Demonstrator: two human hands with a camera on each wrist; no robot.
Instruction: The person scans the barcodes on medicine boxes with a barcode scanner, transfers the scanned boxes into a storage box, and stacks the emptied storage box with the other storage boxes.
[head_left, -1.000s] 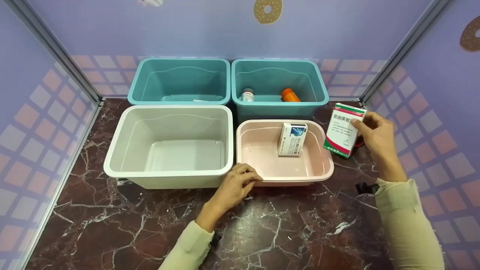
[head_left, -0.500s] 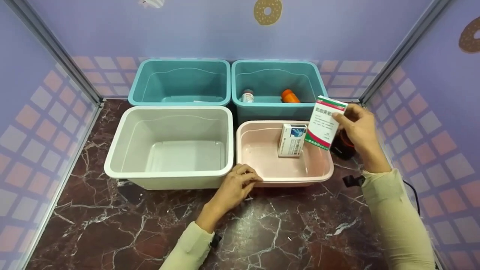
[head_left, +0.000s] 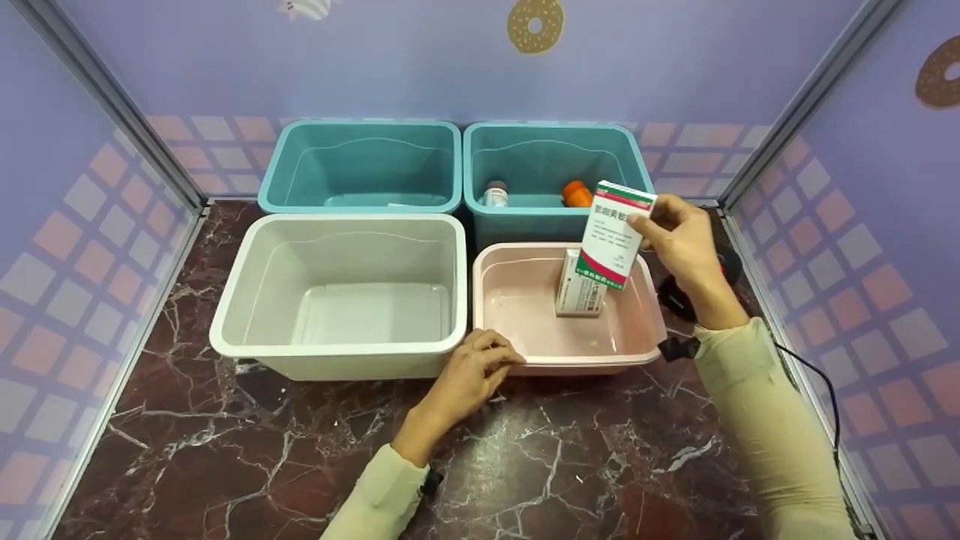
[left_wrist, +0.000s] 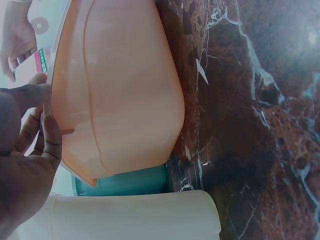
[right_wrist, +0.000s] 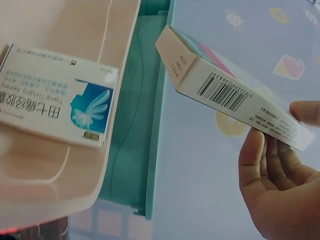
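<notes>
Four bins (head_left: 337,349), one carton (head_left: 579,300) in pink bin (head_left: 517,319); right hand (head_left: 681,244), fingers pinching one box (head_left: 609,236) above; left hand (head_left: 476,367), fingers pinching bin rim (head_left: 570,360).

- On the held box (head_left: 609,238): white with green and red bands at each end.
- On the other box (right_wrist: 57,95): white with a blue panel.
- On the front right bin (head_left: 521,315): pale pink.
- On the front left bin (head_left: 345,349): off-white.
- On the rear left bin (head_left: 367,169) and rear right bin (head_left: 529,226): teal.
- On one bottle (head_left: 576,195): orange.
- On the desk (head_left: 615,450): dark reddish brown, veined white.
- On the walls (head_left: 405,67): lavender with pink-and-white checks.
</notes>
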